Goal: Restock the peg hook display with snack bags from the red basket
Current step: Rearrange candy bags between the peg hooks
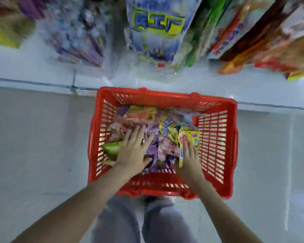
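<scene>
The left hand [135, 151] lies flat with fingers spread on crinkled purple foil snack bags [158, 148] inside the red slotted plastic basket [165, 98] on the pale floor [33, 137]. The right hand [189, 156] rests straight fingers on a yellow snack bag [193, 137] beside them.

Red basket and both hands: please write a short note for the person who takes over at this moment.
Left hand: open, fingers spread flat on the purple bags.
Right hand: open, straight fingers on a yellow bag; its thumb is hidden.
Red basket: on the floor below the hanging bags of the display, with many mixed snack bags inside.
Done: both hands are in the basket; no bag is lifted yet.
Left: grip a bag, raise it and hang it on a hook, then repeat. The hooks are too blurred to show which are free.
</scene>
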`<state>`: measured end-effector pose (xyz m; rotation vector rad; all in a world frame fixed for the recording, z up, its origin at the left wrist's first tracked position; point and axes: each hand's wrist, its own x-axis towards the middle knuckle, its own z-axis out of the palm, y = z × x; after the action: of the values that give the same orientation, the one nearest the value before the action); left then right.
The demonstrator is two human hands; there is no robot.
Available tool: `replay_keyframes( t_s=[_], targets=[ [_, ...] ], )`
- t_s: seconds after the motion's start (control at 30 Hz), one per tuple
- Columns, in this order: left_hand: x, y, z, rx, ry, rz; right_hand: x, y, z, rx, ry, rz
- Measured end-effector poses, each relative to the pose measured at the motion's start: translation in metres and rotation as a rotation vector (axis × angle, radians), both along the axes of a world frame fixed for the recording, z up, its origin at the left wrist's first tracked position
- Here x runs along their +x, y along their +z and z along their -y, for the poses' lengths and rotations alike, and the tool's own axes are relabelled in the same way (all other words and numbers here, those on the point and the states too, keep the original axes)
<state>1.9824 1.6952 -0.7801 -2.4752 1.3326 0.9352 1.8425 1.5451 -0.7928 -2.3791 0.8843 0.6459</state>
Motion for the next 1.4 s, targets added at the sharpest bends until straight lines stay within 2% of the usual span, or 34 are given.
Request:
replay_keyframes(
  t_s=[0.1, 0.17, 0.27, 0.5, 0.7, 0.8, 0.87, 0.9, 0.93, 1.03, 1.1, 1.27, 1.4],
  targets=[
    [0.001, -0.040, 0.005, 0.025, -0.086, 0.151, 0.003, -0.044, -0.004, -0.018, 0.124, -0.059],
    [-0.013, -0.054, 0.004, 0.061, -0.111, 0.183, 0.014, -0.063, -0.013, 0.001, 0.229, -0.051],
    [-0.012, -0.058, 0.003, 0.009, -0.133, 0.214, 0.017, -0.076, -0.012, 0.013, 0.214, -0.005],
    [-0.010, -0.037, 0.007, -0.022, -0.059, 0.116, 0.010, -0.060, 0.004, 0.014, 0.099, 0.080],
    [-0.010, -0.027, 0.003, -0.024, -0.042, 0.096, 0.039, -0.068, 0.015, -0.078, 0.170, -0.007],
    [-0.008, -0.022, 0.002, -0.222, 0.027, 0.054, 0.050, -0.067, 0.014, -0.074, 0.153, -0.027],
    [-0.008, -0.013, 0.003, -0.394, 0.177, 0.021, 0.048, -0.054, 0.015, -0.108, 0.115, -0.016],
    [-0.008, -0.005, 0.006, -0.428, 0.327, -0.080, 0.045, -0.042, 0.015, -0.130, 0.095, -0.012],
    [-0.006, 0.005, 0.011, -0.405, 0.540, -0.270, 0.041, -0.027, 0.015, -0.150, 0.089, -0.015],
    [0.003, 0.044, 0.034, -0.095, 1.274, -1.058, 0.026, 0.033, 0.009, -0.177, 0.059, 0.107],
    [0.008, 0.074, 0.046, -0.001, 1.498, -1.315, 0.017, 0.082, 0.001, -0.217, 0.057, 0.213],
    [0.008, 0.181, 0.070, -0.269, 1.643, -1.513, 0.014, 0.198, -0.017, -0.275, 0.144, 0.432],
    [0.022, 0.274, 0.068, -0.379, 1.640, -1.366, 0.030, 0.288, -0.018, -0.317, 0.273, 0.584]
  ],
)
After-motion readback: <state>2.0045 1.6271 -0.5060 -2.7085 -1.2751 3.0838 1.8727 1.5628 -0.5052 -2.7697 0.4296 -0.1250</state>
